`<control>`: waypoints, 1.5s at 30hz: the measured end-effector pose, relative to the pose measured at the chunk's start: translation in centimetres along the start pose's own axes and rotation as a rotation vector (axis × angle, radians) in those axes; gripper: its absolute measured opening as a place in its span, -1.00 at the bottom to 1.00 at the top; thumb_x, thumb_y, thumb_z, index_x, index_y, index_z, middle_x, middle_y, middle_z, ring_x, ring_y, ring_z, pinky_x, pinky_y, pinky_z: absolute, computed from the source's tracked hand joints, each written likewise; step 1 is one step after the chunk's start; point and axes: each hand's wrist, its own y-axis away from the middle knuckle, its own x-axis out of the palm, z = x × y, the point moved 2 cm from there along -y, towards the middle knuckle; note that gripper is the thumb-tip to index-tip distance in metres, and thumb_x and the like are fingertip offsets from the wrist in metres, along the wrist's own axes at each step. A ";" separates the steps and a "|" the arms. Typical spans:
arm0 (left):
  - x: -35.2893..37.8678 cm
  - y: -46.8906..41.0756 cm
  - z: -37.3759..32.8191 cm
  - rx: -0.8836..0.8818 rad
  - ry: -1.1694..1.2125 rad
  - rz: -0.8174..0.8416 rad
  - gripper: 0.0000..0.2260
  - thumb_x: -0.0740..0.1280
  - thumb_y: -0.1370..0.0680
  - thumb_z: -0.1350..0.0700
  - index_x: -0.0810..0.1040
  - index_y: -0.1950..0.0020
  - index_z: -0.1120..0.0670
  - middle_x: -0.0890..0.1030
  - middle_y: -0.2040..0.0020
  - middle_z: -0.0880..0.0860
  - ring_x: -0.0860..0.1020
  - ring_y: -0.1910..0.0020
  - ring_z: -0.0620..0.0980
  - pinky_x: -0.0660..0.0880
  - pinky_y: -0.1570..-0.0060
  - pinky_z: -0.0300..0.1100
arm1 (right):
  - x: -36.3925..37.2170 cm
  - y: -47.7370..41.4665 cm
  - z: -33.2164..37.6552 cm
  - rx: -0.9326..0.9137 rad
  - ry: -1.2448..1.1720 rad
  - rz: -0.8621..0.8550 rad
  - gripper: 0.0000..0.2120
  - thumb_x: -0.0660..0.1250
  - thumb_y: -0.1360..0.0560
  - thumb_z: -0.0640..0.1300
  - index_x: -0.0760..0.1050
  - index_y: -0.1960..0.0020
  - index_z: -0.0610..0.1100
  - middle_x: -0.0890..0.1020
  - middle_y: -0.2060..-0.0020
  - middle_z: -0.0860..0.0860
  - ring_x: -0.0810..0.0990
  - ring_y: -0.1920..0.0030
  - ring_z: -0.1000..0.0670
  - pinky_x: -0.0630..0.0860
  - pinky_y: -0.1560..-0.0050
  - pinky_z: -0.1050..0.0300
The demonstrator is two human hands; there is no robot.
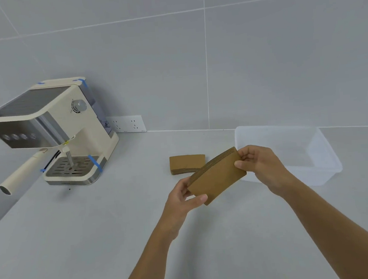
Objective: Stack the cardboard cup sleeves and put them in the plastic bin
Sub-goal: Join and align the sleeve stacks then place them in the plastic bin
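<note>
I hold a flat stack of brown cardboard cup sleeves in the air above the counter, tilted up to the right. My left hand grips its lower left end, thumb on top. My right hand pinches its upper right end. A second, smaller pile of cup sleeves lies flat on the counter just behind the held stack. The clear plastic bin stands on the counter to the right, partly behind my right hand, and looks empty.
A cream and steel espresso machine stands at the back left, its portafilter handle sticking out toward the left front. A white wall socket strip sits on the tiled wall behind. The grey counter spreads toward me.
</note>
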 end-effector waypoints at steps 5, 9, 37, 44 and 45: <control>0.6 -0.5 0.3 0.045 0.044 -0.130 -0.63 0.49 -0.26 0.00 0.58 -0.05 -0.06 0.69 0.01 -0.10 0.60 -0.05 -0.09 0.52 0.09 -0.32 | -0.1 -0.7 -1.0 0.050 -0.097 -0.040 -0.90 0.33 -0.42 -0.39 0.55 0.14 -0.23 0.60 0.28 -0.07 0.55 0.28 0.05 0.45 0.23 0.32; 0.6 -1.1 0.8 0.037 0.098 -0.198 -0.72 0.45 -0.33 0.08 0.63 -0.03 0.01 0.71 0.02 -0.03 0.62 -0.05 -0.01 0.53 -0.02 -0.22 | -0.3 -0.9 -1.9 0.098 -0.151 -0.062 -0.90 0.32 -0.43 -0.38 0.55 0.13 -0.23 0.62 0.27 -0.08 0.56 0.25 0.02 0.45 0.18 0.26; -4.9 -8.1 -2.4 -0.224 0.053 -0.464 -0.92 0.33 -0.48 0.31 0.58 0.19 0.19 0.63 0.20 0.11 0.61 0.20 0.03 0.56 0.18 -0.18 | 4.8 -7.9 -2.9 0.285 0.002 -0.116 -0.87 0.32 -0.47 -0.20 0.42 0.24 -0.16 0.51 0.25 -0.03 0.47 0.33 -0.01 0.44 0.29 0.20; -8.2 -12.9 -4.5 -0.228 -0.082 -0.416 -0.96 0.33 -0.48 0.29 0.57 0.10 0.23 0.64 0.12 0.13 0.62 0.16 0.05 0.55 0.28 -0.23 | 6.4 -11.9 -2.4 0.294 -0.028 -0.168 -0.91 0.35 -0.45 -0.20 0.46 0.20 -0.18 0.55 0.20 -0.07 0.52 0.22 -0.02 0.41 0.31 0.20; -8.6 -13.4 -4.4 -0.237 -0.093 -0.406 -0.96 0.33 -0.48 0.30 0.58 0.11 0.23 0.64 0.12 0.13 0.62 0.17 0.05 0.55 0.28 -0.23 | 6.6 -12.3 -2.6 0.304 -0.020 -0.174 -0.91 0.36 -0.44 -0.20 0.47 0.17 -0.20 0.55 0.20 -0.09 0.52 0.21 -0.04 0.41 0.30 0.19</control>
